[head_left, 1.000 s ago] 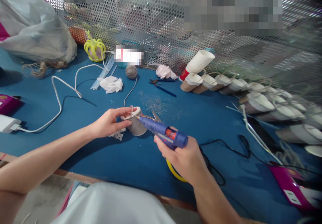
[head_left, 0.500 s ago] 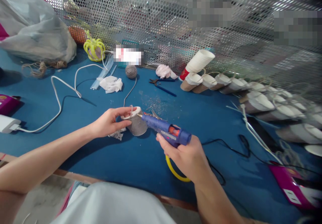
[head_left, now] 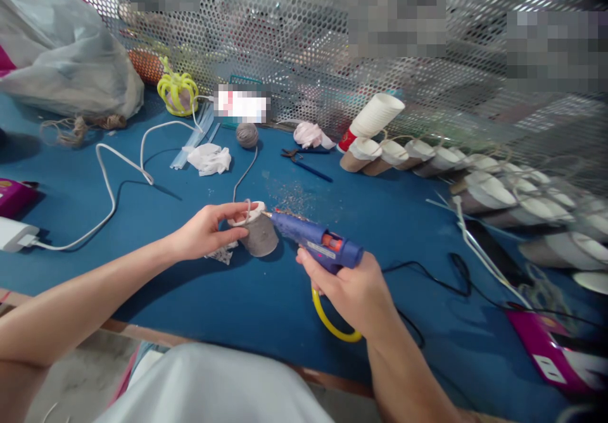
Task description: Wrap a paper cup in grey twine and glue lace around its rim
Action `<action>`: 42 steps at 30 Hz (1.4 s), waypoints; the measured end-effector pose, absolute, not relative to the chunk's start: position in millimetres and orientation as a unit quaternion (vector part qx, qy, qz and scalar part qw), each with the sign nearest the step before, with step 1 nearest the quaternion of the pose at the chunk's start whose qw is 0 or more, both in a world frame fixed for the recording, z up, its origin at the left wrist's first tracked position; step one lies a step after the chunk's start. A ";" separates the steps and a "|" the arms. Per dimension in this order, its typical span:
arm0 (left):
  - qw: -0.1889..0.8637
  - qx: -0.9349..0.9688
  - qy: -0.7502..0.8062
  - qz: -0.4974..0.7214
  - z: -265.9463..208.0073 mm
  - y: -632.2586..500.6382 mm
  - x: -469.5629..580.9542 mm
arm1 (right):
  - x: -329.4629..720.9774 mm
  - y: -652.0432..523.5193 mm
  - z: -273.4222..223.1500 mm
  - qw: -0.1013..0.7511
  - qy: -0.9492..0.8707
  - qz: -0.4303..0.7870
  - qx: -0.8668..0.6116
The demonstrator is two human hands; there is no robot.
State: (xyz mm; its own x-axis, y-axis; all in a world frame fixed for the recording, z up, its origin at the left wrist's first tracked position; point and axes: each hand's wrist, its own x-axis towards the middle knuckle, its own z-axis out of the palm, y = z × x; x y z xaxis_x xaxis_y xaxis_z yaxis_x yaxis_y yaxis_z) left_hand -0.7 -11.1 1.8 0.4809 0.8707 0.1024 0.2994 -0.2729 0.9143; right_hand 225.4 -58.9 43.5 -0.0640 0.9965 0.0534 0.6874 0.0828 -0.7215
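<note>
My left hand [head_left: 213,230] grips the rim of a small grey yarn-wrapped cup [head_left: 260,236] with a white lining, its fingers and thumb pinched on the near left side. Grey yarn runs from the cup back to a ball of yarn [head_left: 247,135]. My right hand [head_left: 349,290] is wrapped round a blue glue gun [head_left: 316,239]. The gun's metal nozzle sits at the right edge of the cup's rim; whether it touches is hard to tell. A yellow ring-shaped handle [head_left: 335,325] lies under my right hand, the rest of it hidden.
Finished-looking cups with handles [head_left: 484,189] stand in rows at the right, by stacked paper cups [head_left: 377,119]. Blue-handled pliers [head_left: 308,164], white crumpled cloth [head_left: 209,158] and clear glue sticks [head_left: 192,141] lie behind. A black cord [head_left: 437,282] and white cable [head_left: 111,189] cross the blue table.
The glue gun's nozzle has shifted slightly right and up along the cup's rim, with my right hand moving a little. My left hand and the cup have stayed put.
</note>
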 end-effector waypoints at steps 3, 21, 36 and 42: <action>0.448 0.734 0.398 0.319 1.3 -10.7 -1.0 | 226.2 -58.1 43.2 0.290 -0.673 0.272 -0.623; 0.450 0.733 0.400 0.317 2.1 -11.5 -0.8 | 227.9 -60.5 40.1 0.285 -0.673 0.284 -0.621; 0.445 0.736 0.401 0.317 1.5 -11.5 -1.0 | 229.4 -61.7 35.6 0.282 -0.694 0.263 -0.608; 0.450 0.727 0.409 0.318 2.5 -11.0 -0.9 | 228.8 -64.2 35.0 0.284 -0.714 0.260 -0.584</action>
State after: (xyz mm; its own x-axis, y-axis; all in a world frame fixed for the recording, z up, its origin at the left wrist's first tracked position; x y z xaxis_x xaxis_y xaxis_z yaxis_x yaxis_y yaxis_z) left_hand -0.9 -11.0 2.5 0.4632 0.8813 0.0937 0.3093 -0.2599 0.9148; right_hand 228.8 -64.2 35.0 -0.1552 0.9825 0.1028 0.6873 0.1821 -0.7032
